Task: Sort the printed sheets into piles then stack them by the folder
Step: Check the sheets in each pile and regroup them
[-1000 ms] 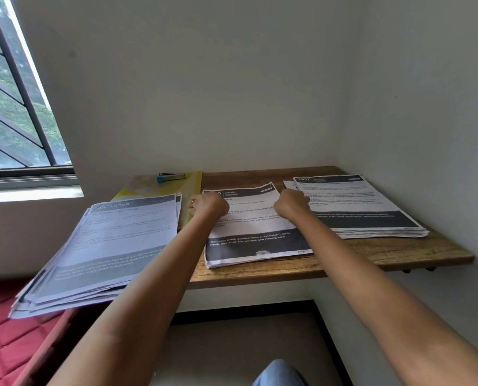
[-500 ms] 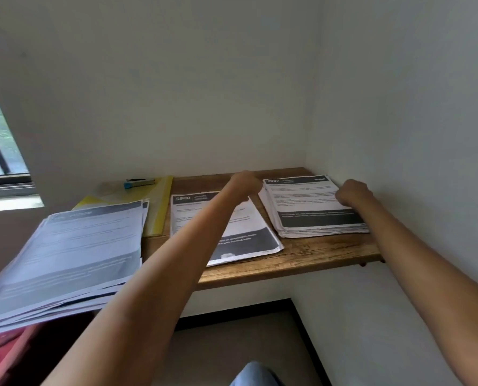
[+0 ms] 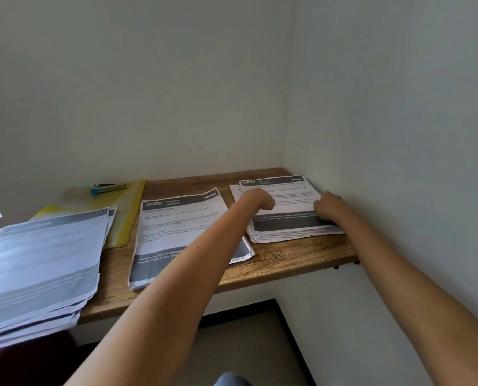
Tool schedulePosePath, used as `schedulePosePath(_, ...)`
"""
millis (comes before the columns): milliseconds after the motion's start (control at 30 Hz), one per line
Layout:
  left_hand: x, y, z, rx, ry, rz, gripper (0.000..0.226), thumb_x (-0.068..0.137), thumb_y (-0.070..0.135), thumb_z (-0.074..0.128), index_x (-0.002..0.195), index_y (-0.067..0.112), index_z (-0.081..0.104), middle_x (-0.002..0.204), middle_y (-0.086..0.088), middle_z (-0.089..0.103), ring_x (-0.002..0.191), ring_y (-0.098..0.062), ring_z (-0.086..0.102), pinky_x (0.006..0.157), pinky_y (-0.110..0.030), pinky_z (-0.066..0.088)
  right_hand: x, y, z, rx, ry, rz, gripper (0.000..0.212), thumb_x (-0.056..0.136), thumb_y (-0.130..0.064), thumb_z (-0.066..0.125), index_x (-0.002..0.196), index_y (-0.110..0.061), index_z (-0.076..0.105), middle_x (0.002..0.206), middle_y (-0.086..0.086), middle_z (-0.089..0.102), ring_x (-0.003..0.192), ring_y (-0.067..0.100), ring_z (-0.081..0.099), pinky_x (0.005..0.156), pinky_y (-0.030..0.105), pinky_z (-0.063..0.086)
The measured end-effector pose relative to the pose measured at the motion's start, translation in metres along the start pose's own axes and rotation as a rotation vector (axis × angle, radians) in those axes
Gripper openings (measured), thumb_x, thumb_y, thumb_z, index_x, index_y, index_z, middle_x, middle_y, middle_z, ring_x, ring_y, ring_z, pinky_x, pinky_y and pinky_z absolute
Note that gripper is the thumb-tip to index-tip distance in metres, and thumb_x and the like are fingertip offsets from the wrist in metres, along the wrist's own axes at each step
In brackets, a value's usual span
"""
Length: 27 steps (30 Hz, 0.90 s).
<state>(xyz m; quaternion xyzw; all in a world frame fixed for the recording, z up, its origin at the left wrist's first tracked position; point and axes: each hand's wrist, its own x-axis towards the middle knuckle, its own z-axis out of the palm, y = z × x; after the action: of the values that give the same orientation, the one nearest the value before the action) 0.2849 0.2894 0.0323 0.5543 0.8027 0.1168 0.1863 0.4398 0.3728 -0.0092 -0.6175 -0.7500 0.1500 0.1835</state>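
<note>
Mostly, the left hand hides its fingers behind its wrist at the near-left edge of the right pile, so its grip cannot be told. The right hand curls over the same stack's right edge. The frame crops the left pile, which covers part of the yellow folder. 1 wooden desk fills a white-walled corner and holds 3 piles, including the middle pile.

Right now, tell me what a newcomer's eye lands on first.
The left hand and right hand curl at the sides of the thick stack of black-banded printed sheets in the right corner of the wooden shelf. At left, a bluish paper pile overhangs its edge, partly covering a yellow plastic folder.
</note>
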Motion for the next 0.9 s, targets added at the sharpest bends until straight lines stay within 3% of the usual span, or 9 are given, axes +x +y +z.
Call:
schedulePosePath(233, 0.019, -0.012, 0.007, -0.170, 0.138, -0.063, 0.042, 0.100, 0.017, 0.041, 0.138, -0.001, 0.042, 0.142, -0.017, 0.046, 0.130, -0.030, 0.044, 0.109, -0.038, 0.038, 0.004, 0.008, 0.008, 0.011, 0.066, -0.014, 0.037, 0.094, -0.019, 0.044, 0.125, 0.001, 0.041, 0.128, 0.023, 0.051, 0.116, 0.040, 0.048, 0.094, 0.038, 0.038)
schedulePosePath(400, 0.034, -0.027, 0.013, -0.333, 0.226, -0.115, 0.035, 0.097, 0.011, 0.049, 0.128, -0.004, 0.050, 0.130, -0.016, 0.055, 0.119, -0.028, 0.054, 0.101, -0.033, 0.047, 0.007, 0.014, 0.014, 0.175, 0.130, -0.004, 0.033, 0.089, -0.016, 0.053, 0.119, -0.004, 0.045, 0.119, 0.018, 0.056, 0.108, 0.037, 0.053, 0.092, 0.045, 0.046)
schedulePosePath(533, 0.041, -0.036, 0.011, -0.663, 0.247, -0.109, 0.030, 0.092, 0.001, 0.051, 0.121, -0.003, 0.055, 0.124, -0.014, 0.060, 0.112, -0.031, 0.059, 0.087, -0.032, 0.052, 0.008, 0.014, 0.007, 0.491, 0.175, -0.066, 0.027, 0.089, -0.001, 0.052, 0.115, 0.000, 0.058, 0.111, 0.012, 0.064, 0.090, 0.024, 0.059, 0.071, 0.031, 0.051)
schedulePosePath(600, 0.043, -0.041, 0.004, -0.778, 0.265, -0.063, 0.032, 0.089, 0.002, 0.054, 0.121, 0.000, 0.055, 0.124, -0.012, 0.061, 0.111, -0.030, 0.060, 0.089, -0.037, 0.053, 0.007, 0.009, -0.001, 0.668, 0.193, -0.080, 0.027, 0.089, 0.004, 0.048, 0.111, -0.002, 0.062, 0.105, 0.007, 0.064, 0.087, 0.020, 0.058, 0.069, 0.029, 0.050)
schedulePosePath(667, 0.045, -0.044, -0.004, -0.856, 0.296, 0.001, 0.037, 0.086, 0.004, 0.057, 0.123, 0.005, 0.051, 0.125, -0.012, 0.061, 0.111, -0.029, 0.060, 0.093, -0.045, 0.052, 0.014, 0.004, -0.009, 0.775, 0.227, -0.085, 0.023, 0.089, 0.003, 0.050, 0.106, -0.006, 0.062, 0.108, 0.006, 0.066, 0.090, 0.020, 0.062, 0.078, 0.038, 0.055)
schedulePosePath(733, 0.038, -0.042, -0.015, -0.891, 0.343, 0.087, 0.039, 0.088, 0.003, 0.055, 0.125, 0.006, 0.045, 0.124, -0.009, 0.060, 0.111, -0.026, 0.059, 0.091, -0.041, 0.053, 0.019, -0.003, -0.019, 0.852, 0.246, -0.102, 0.022, 0.089, 0.000, 0.052, 0.106, -0.009, 0.061, 0.107, 0.007, 0.067, 0.093, 0.020, 0.063, 0.083, 0.042, 0.055)
schedulePosePath(800, 0.029, -0.037, -0.027, -0.924, 0.375, 0.178, 0.038, 0.090, 0.000, 0.053, 0.126, 0.006, 0.043, 0.123, -0.007, 0.059, 0.111, -0.024, 0.058, 0.087, -0.037, 0.053, 0.023, -0.012, -0.031, 0.898, 0.278, -0.125, 0.025, 0.088, -0.001, 0.051, 0.110, -0.011, 0.060, 0.105, 0.005, 0.066, 0.094, 0.019, 0.063, 0.084, 0.041, 0.055)
schedulePosePath(900, 0.019, -0.031, -0.039, -0.951, 0.423, 0.298, 0.036, 0.090, 0.005, 0.057, 0.125, 0.009, 0.049, 0.122, -0.006, 0.062, 0.108, -0.024, 0.062, 0.091, -0.042, 0.054, 0.021, -0.021, -0.047, 0.917, 0.284, -0.170, 0.029, 0.088, 0.005, 0.045, 0.112, -0.010, 0.055, 0.109, 0.006, 0.063, 0.096, 0.020, 0.061, 0.082, 0.035, 0.054)
